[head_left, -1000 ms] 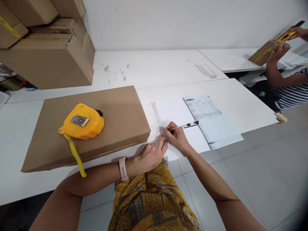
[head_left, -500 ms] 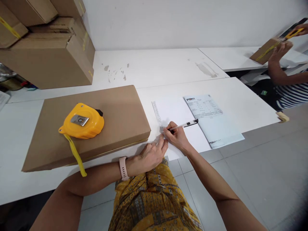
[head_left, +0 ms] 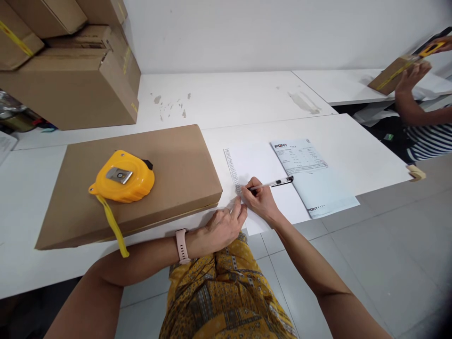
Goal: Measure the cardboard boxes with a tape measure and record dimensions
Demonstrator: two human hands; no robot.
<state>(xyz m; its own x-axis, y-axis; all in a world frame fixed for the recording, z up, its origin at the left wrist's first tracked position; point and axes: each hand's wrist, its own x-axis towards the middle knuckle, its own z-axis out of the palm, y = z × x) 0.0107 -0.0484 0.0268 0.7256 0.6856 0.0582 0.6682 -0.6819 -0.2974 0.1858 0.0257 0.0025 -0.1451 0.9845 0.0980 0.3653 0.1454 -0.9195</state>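
Fingers (head_left: 253,182) (R) hold pen (head_left: 280,181) over paper (head_left: 256,160), btwn box (head_left: 176,160) & bklt (head_left: 319,188).

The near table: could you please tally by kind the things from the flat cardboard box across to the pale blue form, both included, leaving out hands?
Cardboard box: 1
Yellow tape measure: 1
Pen: 1
Papers in sight: 2 (white sheet, pale blue form)
Total: 5
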